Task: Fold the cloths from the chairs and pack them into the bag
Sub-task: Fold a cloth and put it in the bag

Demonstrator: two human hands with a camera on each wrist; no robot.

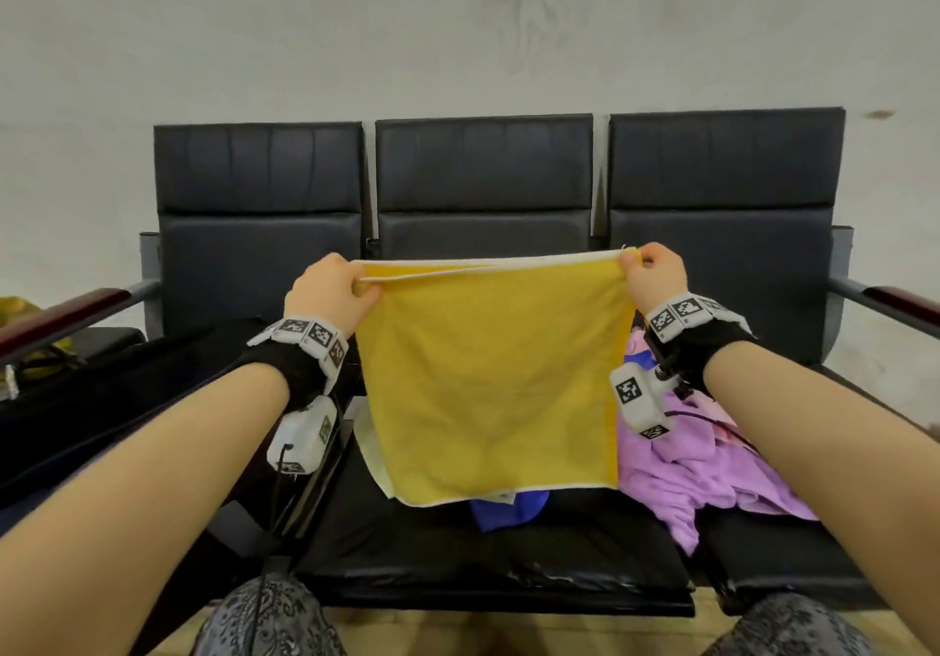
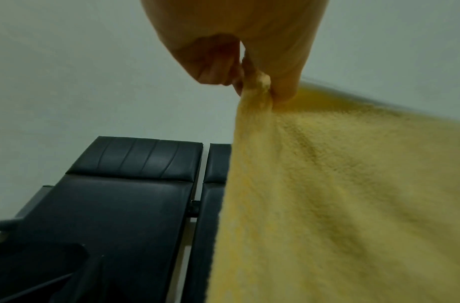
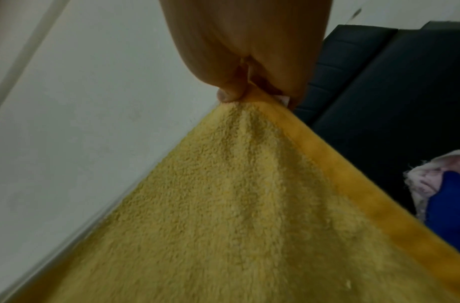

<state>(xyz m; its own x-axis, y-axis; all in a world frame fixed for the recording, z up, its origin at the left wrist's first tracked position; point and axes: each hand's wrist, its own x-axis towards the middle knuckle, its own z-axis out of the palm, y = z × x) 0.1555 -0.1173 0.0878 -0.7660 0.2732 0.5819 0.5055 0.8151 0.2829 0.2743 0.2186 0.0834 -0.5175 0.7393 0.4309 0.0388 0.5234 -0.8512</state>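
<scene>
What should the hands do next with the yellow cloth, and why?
Probably bring the left hand across to the right hand, halving the yellow cloth. Each hand pinches a top corner, and the cloth hangs spread out and already looks doubled, so one more fold should make it small enough to pack.

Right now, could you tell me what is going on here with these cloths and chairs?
A person is holding a yellow cloth up by its top corners, the left hand pinching one and the right hand the other, so it hangs spread out above the middle chair seat. It looks already doubled over once. A purple cloth and a blue cloth lie unfolded on the seats. A black bag sits on the left seat.
</scene>
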